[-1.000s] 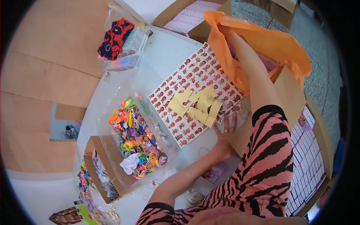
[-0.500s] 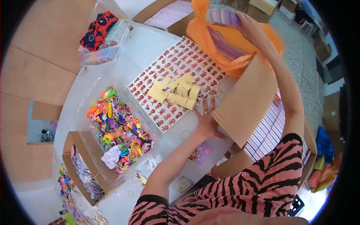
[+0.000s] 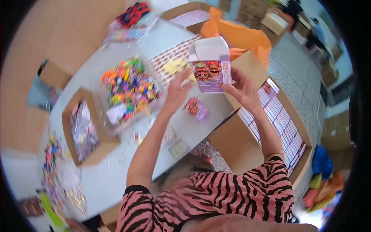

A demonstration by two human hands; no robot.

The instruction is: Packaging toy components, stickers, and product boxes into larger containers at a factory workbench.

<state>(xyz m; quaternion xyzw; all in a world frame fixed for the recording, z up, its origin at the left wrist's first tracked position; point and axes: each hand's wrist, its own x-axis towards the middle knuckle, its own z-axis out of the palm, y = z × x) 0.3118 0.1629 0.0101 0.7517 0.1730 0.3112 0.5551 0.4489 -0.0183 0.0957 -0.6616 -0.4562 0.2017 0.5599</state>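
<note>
A small purple cardboard box (image 3: 208, 77) with cartoon figures on its front is held up over the table, its white top flap raised. The fingers and thumb of my right hand (image 3: 243, 88) grip it by its right side. Close to the box's left side is my left hand (image 3: 179, 88), its fingers blurred by motion, so their hold cannot be made out. Behind the hands lie yellow paper pieces (image 3: 174, 66) on a sheet of printed red figures (image 3: 164, 58). On the table below the box is a purple printed packet (image 3: 196, 109).
A clear plastic tub (image 3: 154, 103) of colourful trinkets stands left of my arms, beside a carton (image 3: 101, 149) of silvery packets. At right, a large carton (image 3: 301, 131) holds rows of purple boxes. An orange bag (image 3: 253, 38) sits at the back. People are in the far background.
My right hand has come back from the orange bag and now holds the purple box nearer to me. My left hand has lifted off the table toward the box. The view has shifted.
</note>
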